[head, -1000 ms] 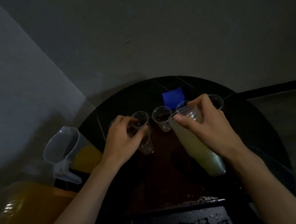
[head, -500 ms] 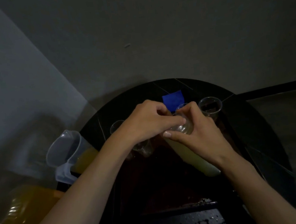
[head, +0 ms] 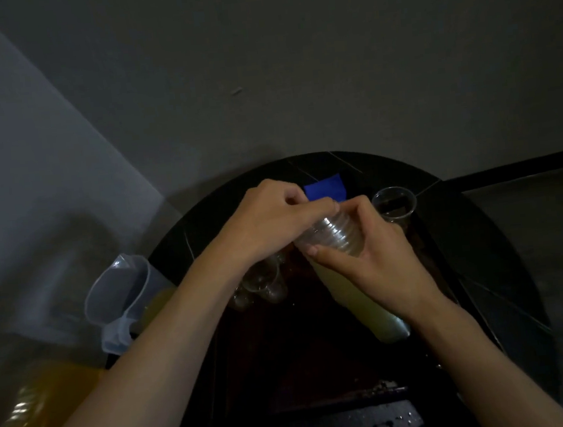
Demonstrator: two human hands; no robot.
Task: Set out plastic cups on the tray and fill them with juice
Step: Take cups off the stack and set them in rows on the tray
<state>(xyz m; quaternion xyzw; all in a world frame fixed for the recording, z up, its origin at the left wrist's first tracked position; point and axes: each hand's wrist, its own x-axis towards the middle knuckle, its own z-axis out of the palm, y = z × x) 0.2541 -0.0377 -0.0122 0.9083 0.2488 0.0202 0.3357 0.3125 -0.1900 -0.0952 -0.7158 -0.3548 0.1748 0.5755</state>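
**Two hands on one cup stack**

We record the right hand [head: 377, 259] curled round the stack of plastic cups [head: 334, 235], its grip closed on the upper part; the stack is held tilted above the tray [head: 303, 349]; the left hand [head: 274, 221] pinches the stack's top rim. A single cup [head: 394, 202] stands upright just beyond the right hand; loose cups [head: 266, 283] stand beneath the left forearm; a pitcher [head: 119, 297] sits just beside the left edge of the tabletop [head: 482, 245].
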